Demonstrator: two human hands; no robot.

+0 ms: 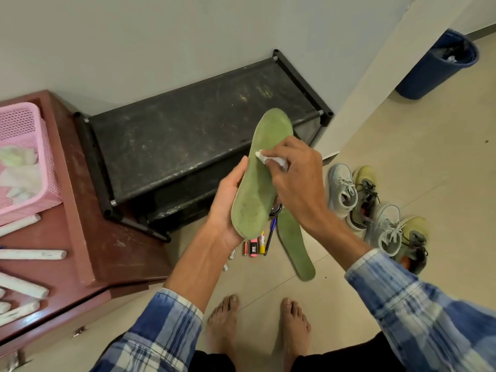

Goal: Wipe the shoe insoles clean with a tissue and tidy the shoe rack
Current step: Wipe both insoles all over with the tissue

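Note:
My left hand (228,200) grips a green insole (264,167) by its heel end and holds it up, toe pointing away. My right hand (298,173) pinches a small wad of white tissue (271,158) and presses it against the middle of that insole. A second green insole (295,248) lies flat on the floor tiles just below. The black shoe rack (193,135) stands against the wall behind the held insole, its dusty top shelf bare.
Two pairs of shoes, light blue (342,189) and yellow-grey (366,194), lie on the floor at right. Pens, markers and a battery (257,244) lie by the rack. A reddish cabinet (88,237) with a pink basket (24,159) stands left. A blue bin (440,65) stands far right.

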